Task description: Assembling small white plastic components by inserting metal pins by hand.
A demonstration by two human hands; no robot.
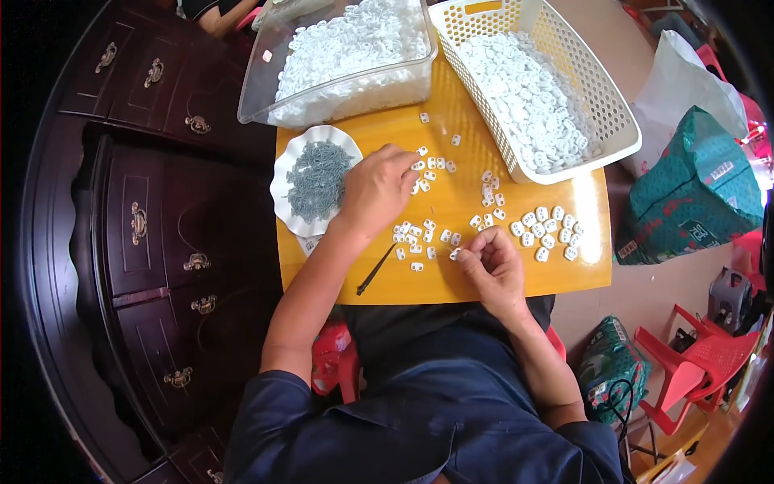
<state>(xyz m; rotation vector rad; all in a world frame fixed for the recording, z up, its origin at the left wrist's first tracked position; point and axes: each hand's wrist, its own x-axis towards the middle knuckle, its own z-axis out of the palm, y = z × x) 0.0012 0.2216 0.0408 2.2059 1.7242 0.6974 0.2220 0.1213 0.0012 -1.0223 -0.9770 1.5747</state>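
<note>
1. On the surface [564,278], right of the plate [280,187] and nearer your body, sits the white piece [455,254], lifted at your right hand [493,270].
2. Your right grip is pinched on that piece, thumb against forefinger; its nearer face is partly hidden by your fingers.
3. Your left hand [380,187] is just right of the plate, fingertips down at the far cluster [429,175]. Whether its grip has taken a piece, I can't make out.
4. Expect the piece to be light and stiff, probably hard plastic, so a gentle pinch should do. It looks smooth and may skid or spin if squeezed off-centre; hold it by opposite edges, keeping the dark holes uncovered.
5. Grey bits [318,181] are heaped in the plate; they look thin and easy to scatter, so pick one by its middle.
6. Right of the plate, nearer you, a dark tool [376,270] lies beside the near cluster [415,231]; well right, another group [548,229] is spread out.
</note>
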